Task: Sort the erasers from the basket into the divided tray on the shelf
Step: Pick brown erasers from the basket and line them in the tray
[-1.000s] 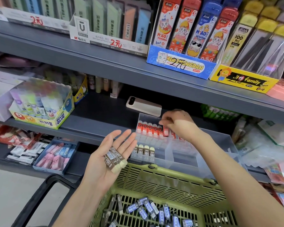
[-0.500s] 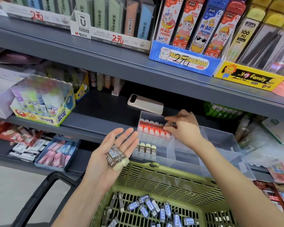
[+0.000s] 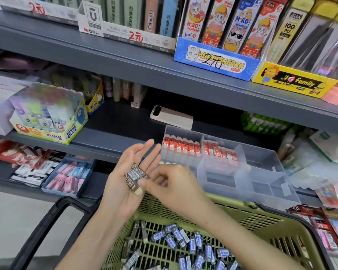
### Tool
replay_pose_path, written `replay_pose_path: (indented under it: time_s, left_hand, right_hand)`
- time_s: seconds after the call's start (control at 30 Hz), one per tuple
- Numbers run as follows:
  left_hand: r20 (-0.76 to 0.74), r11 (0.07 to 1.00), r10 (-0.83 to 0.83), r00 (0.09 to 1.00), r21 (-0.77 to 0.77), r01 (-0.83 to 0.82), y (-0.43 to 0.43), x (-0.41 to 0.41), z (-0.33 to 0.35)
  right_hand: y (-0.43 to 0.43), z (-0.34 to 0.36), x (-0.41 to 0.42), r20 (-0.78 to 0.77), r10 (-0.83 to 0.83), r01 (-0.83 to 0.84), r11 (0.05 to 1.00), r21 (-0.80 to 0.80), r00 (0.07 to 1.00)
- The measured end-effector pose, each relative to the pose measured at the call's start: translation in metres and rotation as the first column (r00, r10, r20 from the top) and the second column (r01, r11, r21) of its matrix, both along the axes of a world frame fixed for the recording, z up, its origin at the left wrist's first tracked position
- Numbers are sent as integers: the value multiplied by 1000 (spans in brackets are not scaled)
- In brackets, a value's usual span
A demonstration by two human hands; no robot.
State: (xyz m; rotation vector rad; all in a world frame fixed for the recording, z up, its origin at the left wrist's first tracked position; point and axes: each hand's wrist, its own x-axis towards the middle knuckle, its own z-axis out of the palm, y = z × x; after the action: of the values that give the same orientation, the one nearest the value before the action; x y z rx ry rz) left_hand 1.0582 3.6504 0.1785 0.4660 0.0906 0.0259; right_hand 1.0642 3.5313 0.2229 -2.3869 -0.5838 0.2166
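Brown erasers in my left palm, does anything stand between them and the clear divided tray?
Nothing visible does. The brown erasers lie close to the open-topped divided tray; only the right hand reaches over them.

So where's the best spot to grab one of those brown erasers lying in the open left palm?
Probably pinch the brown eraser by its two long sides near the pale bare end, coming from the right and above. It lies flat on the open left hand, that end poking clear of the others, beside the right hand.
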Motion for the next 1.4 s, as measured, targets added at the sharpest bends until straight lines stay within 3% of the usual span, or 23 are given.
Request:
replay_pose_path:
  time_s: [0.1, 0.2, 0.37, 0.43, 0.53, 0.6, 0.67, 0.9, 0.97, 1.13, 1.23, 1.33, 1.4]
  left_hand:
    - [46, 999, -6, 999, 37, 5, 0, -2, 1]
    - [90, 987, -68, 994, 154, 54, -4, -3, 3]
    - [76, 982, -56, 996, 185, 41, -1, -2, -2]
    - [62, 989, -31, 998, 145, 22, 2, -1, -3]
    - [41, 990, -11, 999, 143, 5, 3, 0, -4]
    - [24, 987, -10, 1000, 162, 6, 2, -1, -3]
    - [-8, 985, -11, 1000, 171, 12, 2, -1, -2]
    - [-159, 998, -2, 987, 61, 12, 2, 0, 5]
    - [-177, 1000, -5, 984, 18, 8, 3, 0, 5]
    - [-206, 997, 3, 979, -80, -20, 6, -2, 9]
    - [-211, 996, 10, 977, -80, -28, 2, -2, 14]
    - [-217, 995, 51, 975, -75, -68, -3, -1, 16]
    - [-179, 994, 82, 980, -54, -93, -8, -1, 17]
  right_hand:
    - [0, -2, 1, -148, -78, 113, 963, 245, 986]
    - [-10, 5, 9, -129, -116, 160, 889, 430, 985]
    - [-52, 32, 45, -15, -212, 191, 849, 492, 977]
    - [-68, 39, 59, 33, -183, 159, 919, 360, 983]
    - [-78, 37, 79, 136, -34, 49, 992, -112, 990]
    - [-75, 29, 86, 164, 83, -8, 910, -415, 983]
    - [-68, 18, 89, 164, 185, -54, 805, -591, 969]
    - [-56, 4, 91, 164, 467, -83, 465, -881, 869]
    - [-58, 0, 88, 183, 503, -70, 443, -894, 845]
    - [-63, 10, 82, 234, 499, -49, 490, -871, 834]
    - [-60, 27, 73, 323, 424, -36, 651, -758, 846]
    - [-48, 36, 48, 232, 232, -143, 929, -342, 945]
    - [-34, 33, 26, 77, 167, -155, 977, -146, 983]
